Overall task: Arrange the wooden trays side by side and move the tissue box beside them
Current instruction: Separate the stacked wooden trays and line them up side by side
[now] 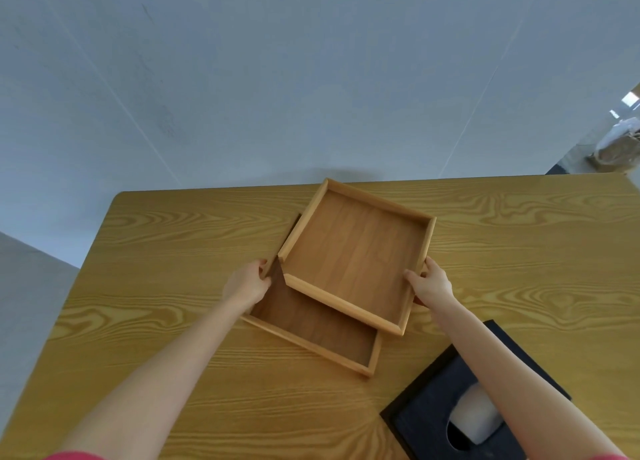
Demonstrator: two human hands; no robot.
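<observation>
Two square wooden trays overlap near the middle of the table. The upper tray is lifted and turned askew over the lower tray, which lies flat on the wood. My right hand grips the upper tray's right edge. My left hand holds the left rim of the lower tray, close to the upper tray's corner. A black tissue box with a white tissue sticking out lies at the near right, partly hidden under my right forearm.
The wooden table ends at a far edge against a pale grey wall. Its left edge drops to a grey floor. A white bag and clutter sit on the floor at the far right.
</observation>
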